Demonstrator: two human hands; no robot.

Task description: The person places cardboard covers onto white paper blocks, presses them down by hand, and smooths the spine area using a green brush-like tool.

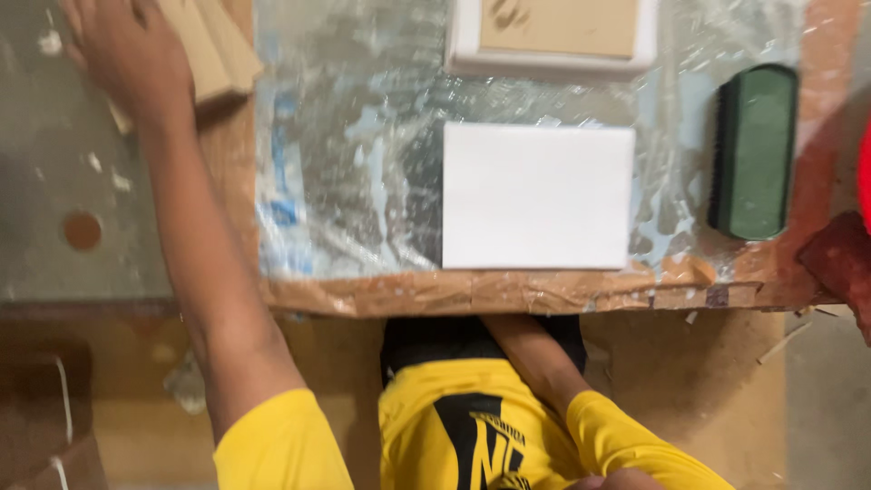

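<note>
Pale tan wooden blocks [213, 50] lie at the far left corner of the worktop [508, 292], under the left hand [127, 50], which rests flat on them with its grip spread. A white rectangular slab [537, 195] sits mid-worktop on crinkled clear plastic sheeting [354, 181], a dark green brush [755, 150] to its right. The right hand is hidden below the worktop edge; I cannot tell its grip.

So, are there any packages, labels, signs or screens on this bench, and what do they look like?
No signs or screens.
Plastic wrapping sheet: over the bench top, clear and crinkled, with blue printed patches at its left.
Flat tan pieces: top left, under the left hand; whether they are packaging is unclear.
</note>
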